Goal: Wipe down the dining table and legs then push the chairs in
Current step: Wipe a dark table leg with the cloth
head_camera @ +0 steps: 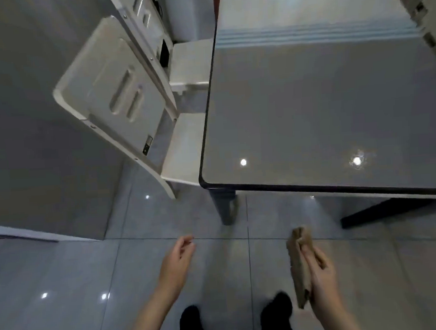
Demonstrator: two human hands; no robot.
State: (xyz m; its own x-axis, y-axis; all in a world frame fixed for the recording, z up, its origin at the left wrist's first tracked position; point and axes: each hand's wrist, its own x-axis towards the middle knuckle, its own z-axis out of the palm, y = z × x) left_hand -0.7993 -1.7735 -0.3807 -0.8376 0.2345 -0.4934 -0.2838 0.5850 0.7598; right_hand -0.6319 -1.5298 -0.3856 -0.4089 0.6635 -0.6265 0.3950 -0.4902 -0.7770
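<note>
The dining table point(323, 112) has a glossy grey top with a dark rim; its near left corner is just ahead of me. One dark leg point(224, 207) stands under that corner. A white chair point(116, 99) sits at the table's left side, its seat partly under the top. A second white chair point(141, 14) stands behind it. My right hand point(321, 278) holds a folded brown cloth point(299, 264) below the table's near edge. My left hand point(176, 259) hangs over the floor with loosely curled fingers, holding nothing.
A grey wall point(30, 125) with a white baseboard runs along the left, close behind the chairs. Shiny grey floor tiles point(66, 289) lie under me, with my dark shoes point(190, 319) at the bottom. Another white chair point(429, 11) shows at the table's far right.
</note>
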